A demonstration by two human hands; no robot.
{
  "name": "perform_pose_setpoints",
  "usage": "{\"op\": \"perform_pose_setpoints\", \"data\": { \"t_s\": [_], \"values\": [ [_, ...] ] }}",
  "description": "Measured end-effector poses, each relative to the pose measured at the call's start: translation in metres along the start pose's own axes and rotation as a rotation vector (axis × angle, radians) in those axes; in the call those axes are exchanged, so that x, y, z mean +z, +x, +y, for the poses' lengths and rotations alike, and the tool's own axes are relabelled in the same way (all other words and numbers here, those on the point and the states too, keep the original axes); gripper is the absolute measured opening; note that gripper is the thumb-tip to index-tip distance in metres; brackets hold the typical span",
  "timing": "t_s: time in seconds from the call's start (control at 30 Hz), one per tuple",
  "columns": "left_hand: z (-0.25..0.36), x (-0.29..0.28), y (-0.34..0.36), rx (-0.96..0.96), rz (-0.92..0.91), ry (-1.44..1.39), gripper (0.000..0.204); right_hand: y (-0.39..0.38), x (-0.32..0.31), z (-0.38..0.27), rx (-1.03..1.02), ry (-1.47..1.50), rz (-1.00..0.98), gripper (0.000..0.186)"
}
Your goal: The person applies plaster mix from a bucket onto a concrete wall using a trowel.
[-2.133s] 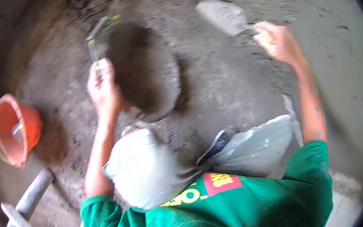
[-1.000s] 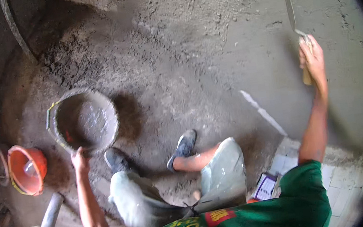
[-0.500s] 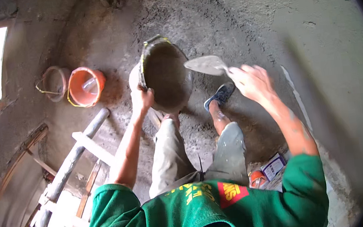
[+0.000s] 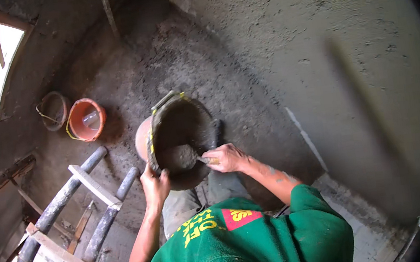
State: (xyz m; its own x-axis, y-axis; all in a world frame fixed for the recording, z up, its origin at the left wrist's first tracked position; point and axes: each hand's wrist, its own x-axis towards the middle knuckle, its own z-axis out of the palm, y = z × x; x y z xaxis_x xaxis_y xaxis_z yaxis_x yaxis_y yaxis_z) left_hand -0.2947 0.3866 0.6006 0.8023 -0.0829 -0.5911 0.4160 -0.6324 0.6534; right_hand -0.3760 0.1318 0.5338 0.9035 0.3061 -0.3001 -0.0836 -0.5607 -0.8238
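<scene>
I am loading mortar, as far as I can judge from how things lie. My left hand (image 4: 155, 186) is clenched on the near rim of the pan (image 4: 179, 135), a dark round mortar pan held tilted toward me, just above my knees. My right hand (image 4: 228, 157) is closed around the handle of the trowel (image 4: 199, 159), whose blade pokes left into the pan and touches the grey lump of mortar (image 4: 177, 157) lying in the near part of the bowl. The blade itself is mostly hidden by the mortar, so I cannot tell how much sits on it. To my right rises the rough plastered wall (image 4: 327, 64); the floor (image 4: 170, 62) beyond the pan is dusty grey. Far to the left stand an orange bucket (image 4: 85, 120) and, just beside it, a darker bucket (image 4: 53, 111). Near left lies a ladder (image 4: 68, 211) of grey rails and wooden rungs. The next move, I judge, calls for sliding the blade under the lump and lifting it level, while my left hand keeps the pan steady so the rest does not slide out over the rim.
</scene>
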Motion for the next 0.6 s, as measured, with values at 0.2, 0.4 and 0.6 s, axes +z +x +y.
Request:
{"op": "perform_pose_setpoints", "data": {
  "t_s": [0.2, 0.4, 0.6],
  "values": [
    [-0.023, 0.036, -0.028, -0.090, 0.180, -0.198, 0.021, -0.038, -0.101, 0.034, -0.038, 0.195, -0.152, 0.024],
    [-0.038, 0.064, -0.044, 0.014, 0.323, -0.317, 0.026, 0.017, -0.290, 0.135, 0.925, 0.232, 0.256, 0.006],
    [0.013, 0.041, -0.071, -0.116, 0.200, -0.213, 0.033, -0.082, -0.323, 0.011, 0.058, -0.502, 0.782, 0.021]
  ]
}}
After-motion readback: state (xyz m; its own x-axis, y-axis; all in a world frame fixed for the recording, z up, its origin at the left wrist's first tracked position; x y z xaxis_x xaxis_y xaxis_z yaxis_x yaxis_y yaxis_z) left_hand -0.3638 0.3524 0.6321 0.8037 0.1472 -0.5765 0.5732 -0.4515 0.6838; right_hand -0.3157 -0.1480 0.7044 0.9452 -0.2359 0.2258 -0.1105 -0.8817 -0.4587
